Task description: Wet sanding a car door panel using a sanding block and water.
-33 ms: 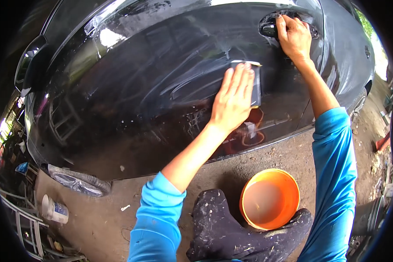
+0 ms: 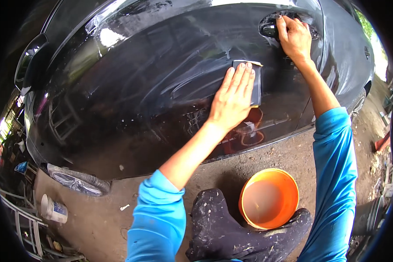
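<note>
My left hand [image 2: 233,98] presses flat, fingers stretched close together, on a folded sheet of dark sandpaper [image 2: 256,85] against a black car door [image 2: 170,56]. The sheet's light upper edge shows past my fingertips; my thumb is hidden. Milky streaks and smears mark the door to the left of this hand. Higher up at the right, my right hand [image 2: 296,38] is closed around the door handle [image 2: 270,30], its thumb on top. An orange bucket [image 2: 244,205] of cloudy liquid stands by my paint-spotted trouser leg [image 2: 211,218].
At the far left are the side mirror [image 2: 32,61] and a plastic-covered wheel [image 2: 76,182]. A white tub [image 2: 54,209] lies tilted on the dirt floor near a metal frame [image 2: 26,225]. A dark bucket [image 2: 367,216] stands at the right.
My left hand and the sandpaper have shifted very slightly, and the left forearm sits a little further left. My right hand stays on the door handle.
</note>
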{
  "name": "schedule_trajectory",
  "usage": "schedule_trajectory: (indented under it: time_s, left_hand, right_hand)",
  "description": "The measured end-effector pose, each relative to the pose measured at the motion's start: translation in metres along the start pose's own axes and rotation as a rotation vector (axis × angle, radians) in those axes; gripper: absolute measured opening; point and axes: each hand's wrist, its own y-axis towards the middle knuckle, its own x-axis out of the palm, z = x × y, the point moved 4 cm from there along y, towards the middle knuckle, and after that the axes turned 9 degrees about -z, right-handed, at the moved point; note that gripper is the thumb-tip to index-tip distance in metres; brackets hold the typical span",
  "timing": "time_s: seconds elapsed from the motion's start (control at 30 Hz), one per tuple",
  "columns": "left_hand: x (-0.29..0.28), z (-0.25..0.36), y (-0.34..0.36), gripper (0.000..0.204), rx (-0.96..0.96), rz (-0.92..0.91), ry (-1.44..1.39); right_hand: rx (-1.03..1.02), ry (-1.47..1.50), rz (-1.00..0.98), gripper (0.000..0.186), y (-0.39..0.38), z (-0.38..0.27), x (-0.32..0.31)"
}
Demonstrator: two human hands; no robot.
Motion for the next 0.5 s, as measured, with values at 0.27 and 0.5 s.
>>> schedule_trajectory:
  time_s: [0.27,0.5]
  left_hand:
    - [-0.045,-0.071,-0.139,0.053,-0.245,-0.049,0.243]
    - [-0.007,-0.01,0.002,0.065,0.122,-0.056,0.125]
  right_hand:
    - [0.079,-0.07,0.125,0.032,0.004,0.003,-0.005]
    - [0.007,0.025,-0.077,0.031,-0.003,0.006,-0.002]
